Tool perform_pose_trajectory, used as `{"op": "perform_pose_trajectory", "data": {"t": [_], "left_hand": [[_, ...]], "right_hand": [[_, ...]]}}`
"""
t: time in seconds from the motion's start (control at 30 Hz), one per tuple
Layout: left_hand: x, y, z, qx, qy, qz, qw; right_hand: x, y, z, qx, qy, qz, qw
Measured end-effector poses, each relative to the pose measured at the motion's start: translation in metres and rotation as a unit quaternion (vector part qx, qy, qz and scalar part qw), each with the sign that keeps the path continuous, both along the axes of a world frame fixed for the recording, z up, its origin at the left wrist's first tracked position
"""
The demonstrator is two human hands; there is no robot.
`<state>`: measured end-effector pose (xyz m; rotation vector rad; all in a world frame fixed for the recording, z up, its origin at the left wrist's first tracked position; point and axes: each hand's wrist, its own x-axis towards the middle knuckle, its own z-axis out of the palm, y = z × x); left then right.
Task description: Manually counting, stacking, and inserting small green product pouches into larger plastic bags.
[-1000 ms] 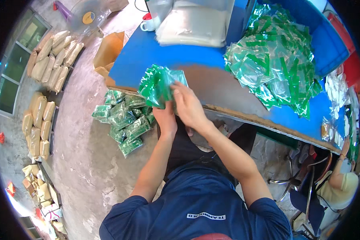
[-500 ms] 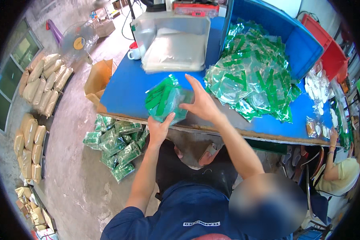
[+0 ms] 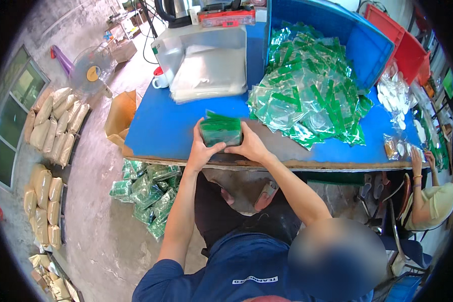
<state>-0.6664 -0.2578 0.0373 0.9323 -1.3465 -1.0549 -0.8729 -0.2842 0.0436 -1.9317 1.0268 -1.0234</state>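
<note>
A neat stack of small clear packets with green top strips [image 3: 220,130] stands between my hands near the table's front edge. My left hand [image 3: 201,150] closes on its left side, thumb across the near face. On the other side my right hand [image 3: 250,145] grips it the same way, the two thumbs almost meeting. To the right spreads a large heap of loose green-and-clear packets [image 3: 307,90], spilling from a tipped blue bin [image 3: 332,30]. Beyond my hands, clear plastic bags [image 3: 209,75] lie in a translucent tray [image 3: 239,45].
A white and red mug [image 3: 159,79] stands beside the tray. Bundled green packs [image 3: 148,194] lie on the floor at left, near an open paper bag [image 3: 120,118]. A co-worker's hands [image 3: 422,160] are at the table's right end, by white pieces [image 3: 393,98].
My right hand has come in from the side onto the packets. The stack, tilted and fanned before, is now squared upright between both hands.
</note>
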Motion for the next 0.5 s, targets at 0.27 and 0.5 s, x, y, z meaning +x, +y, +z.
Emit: {"op": "perform_pose_trajectory", "data": {"t": [0.27, 0.5], "left_hand": [[-0.01, 0.021, -0.004, 0.018, -0.124, 0.021, 0.992], [-0.026, 0.09, -0.03, 0.163, 0.185, 0.071, 0.967]], "right_hand": [[-0.008, 0.006, -0.007, 0.05, -0.006, 0.037, 0.998], [-0.068, -0.044, 0.04, -0.104, 0.122, -0.049, 0.986]]}}
